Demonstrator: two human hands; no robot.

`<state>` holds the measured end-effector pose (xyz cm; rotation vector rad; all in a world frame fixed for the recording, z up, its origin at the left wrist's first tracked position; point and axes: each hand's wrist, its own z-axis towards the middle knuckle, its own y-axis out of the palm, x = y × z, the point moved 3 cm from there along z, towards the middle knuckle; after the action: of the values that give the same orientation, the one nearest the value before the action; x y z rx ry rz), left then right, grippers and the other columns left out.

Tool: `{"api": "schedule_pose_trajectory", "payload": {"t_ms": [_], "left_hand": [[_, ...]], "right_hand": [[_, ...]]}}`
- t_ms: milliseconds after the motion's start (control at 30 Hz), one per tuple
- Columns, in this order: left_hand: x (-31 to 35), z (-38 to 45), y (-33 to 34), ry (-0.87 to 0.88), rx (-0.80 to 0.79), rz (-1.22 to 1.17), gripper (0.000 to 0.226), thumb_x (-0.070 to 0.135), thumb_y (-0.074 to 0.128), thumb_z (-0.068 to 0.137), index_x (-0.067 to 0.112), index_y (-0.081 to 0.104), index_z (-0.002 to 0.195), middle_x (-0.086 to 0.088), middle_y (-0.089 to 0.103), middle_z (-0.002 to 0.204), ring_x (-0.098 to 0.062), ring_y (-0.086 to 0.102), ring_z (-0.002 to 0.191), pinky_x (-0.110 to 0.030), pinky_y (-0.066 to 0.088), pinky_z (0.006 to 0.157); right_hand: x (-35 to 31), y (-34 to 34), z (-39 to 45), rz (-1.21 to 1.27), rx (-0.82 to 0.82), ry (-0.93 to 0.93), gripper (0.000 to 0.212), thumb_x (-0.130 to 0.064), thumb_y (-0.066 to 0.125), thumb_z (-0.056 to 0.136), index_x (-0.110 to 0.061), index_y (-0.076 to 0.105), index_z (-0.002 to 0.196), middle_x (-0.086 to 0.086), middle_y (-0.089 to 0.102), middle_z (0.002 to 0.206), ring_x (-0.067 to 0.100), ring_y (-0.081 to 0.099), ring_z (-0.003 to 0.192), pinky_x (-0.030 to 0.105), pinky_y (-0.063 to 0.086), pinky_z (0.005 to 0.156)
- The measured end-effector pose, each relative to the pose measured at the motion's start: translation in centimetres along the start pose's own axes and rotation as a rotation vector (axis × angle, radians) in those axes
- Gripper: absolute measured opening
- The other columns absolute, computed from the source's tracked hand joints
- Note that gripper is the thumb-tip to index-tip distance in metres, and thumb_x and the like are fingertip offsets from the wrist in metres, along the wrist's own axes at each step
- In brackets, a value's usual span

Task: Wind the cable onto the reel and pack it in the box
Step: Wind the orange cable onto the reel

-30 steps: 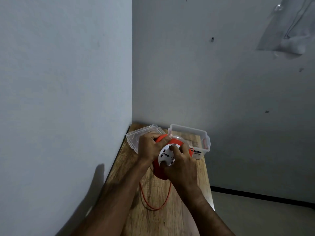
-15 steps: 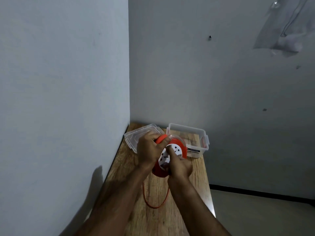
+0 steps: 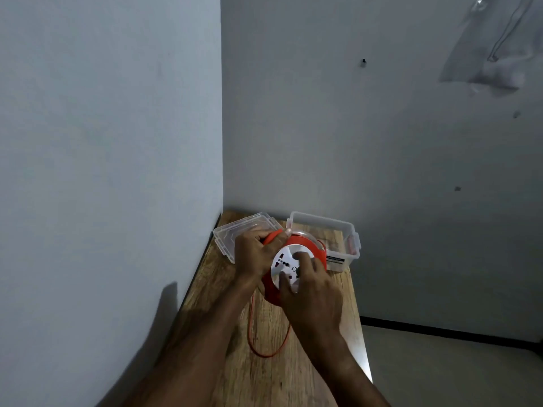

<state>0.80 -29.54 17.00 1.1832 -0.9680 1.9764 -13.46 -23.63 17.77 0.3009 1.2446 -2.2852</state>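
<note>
Both my hands hold the round orange cable reel point(image 3: 318, 249) at frame centre: left hand point(image 3: 254, 255) grips its rim, right hand point(image 3: 313, 292) now presses curled fingers on its white socket face point(image 3: 286, 261), shifted rightward. Orange cable point(image 3: 266, 352) loops below; clear plastic box point(image 3: 338, 230) sits behind.

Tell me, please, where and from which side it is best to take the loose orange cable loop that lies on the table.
Probably at the bottom of the orange cable loop, the near end. There it lies bare on the wooden table, clear of both hands and of the reel. Pinch it from above, coming from the near side; the strand is thin and flat on the wood.
</note>
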Motion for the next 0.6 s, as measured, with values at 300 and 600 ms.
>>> {"api": "schedule_pose_trajectory", "payload": {"t_ms": [300, 600], "left_hand": [[0.9, -0.3, 0.4, 0.039, -0.047, -0.021, 0.022, 0.039, 0.079, 0.086, 0.017, 0.075, 0.086, 0.009, 0.071, 0.080, -0.001, 0.065, 0.067, -0.006, 0.050, 0.061], [0.5, 0.3, -0.2, 0.114, -0.037, 0.003, 0.030, 0.044, 0.080, 0.084, 0.014, 0.079, 0.082, 0.003, 0.077, 0.079, -0.008, 0.071, 0.066, -0.018, 0.059, 0.059]], "right_hand": [[0.3, 0.8, 1.3, -0.133, -0.172, -0.031, 0.080, -0.062, 0.081, 0.066, -0.020, 0.056, 0.130, 0.006, 0.063, 0.123, 0.020, 0.070, 0.087, 0.023, 0.053, 0.064], [0.4, 1.1, 2.0, 0.161, -0.145, 0.084, 0.063, -0.041, 0.087, 0.071, -0.019, 0.059, 0.123, 0.001, 0.071, 0.113, 0.017, 0.070, 0.098, 0.023, 0.058, 0.080]]}}
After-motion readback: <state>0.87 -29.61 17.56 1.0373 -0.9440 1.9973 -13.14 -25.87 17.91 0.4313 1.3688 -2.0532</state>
